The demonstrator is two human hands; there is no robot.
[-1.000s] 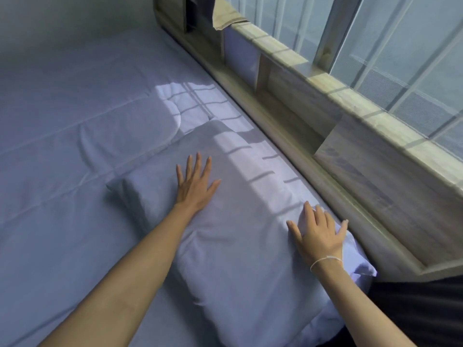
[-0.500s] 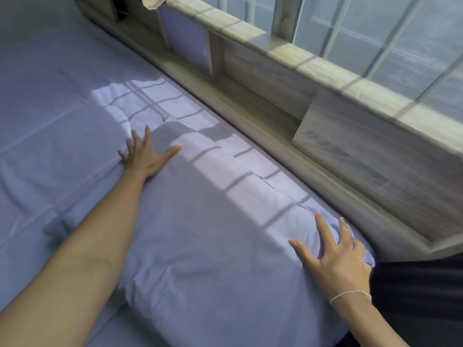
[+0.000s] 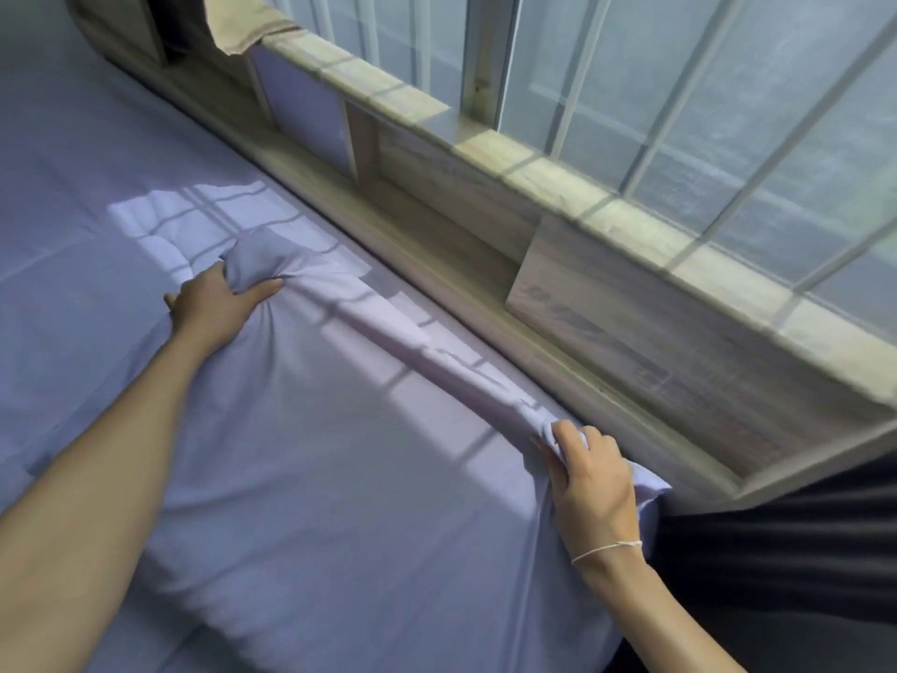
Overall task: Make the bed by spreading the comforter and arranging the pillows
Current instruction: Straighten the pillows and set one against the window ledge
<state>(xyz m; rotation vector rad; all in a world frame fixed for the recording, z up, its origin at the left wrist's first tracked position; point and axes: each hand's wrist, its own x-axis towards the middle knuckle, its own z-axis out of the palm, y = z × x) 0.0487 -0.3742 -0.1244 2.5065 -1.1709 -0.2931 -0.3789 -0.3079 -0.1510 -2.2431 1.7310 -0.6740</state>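
Pretty clearly a bedroom in somebody's home. A bed with a pale lavender sheet filled most of the view, and a matching pillow lay on it by the edge. Right alongside ran a light wood-grain headboard shelf with open cubbies, sitting under a barred window with frosted panes. Sunlight threw the bars' shadows across the bedding.

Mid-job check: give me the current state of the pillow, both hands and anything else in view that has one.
pillow: lying on the bed, far edge bunched taut between both hands
left hand: gripping the pillow's far corner
right hand: gripping the pillow's near corner
bed sheet: spread flat, faint creases
window: barred, appears closed
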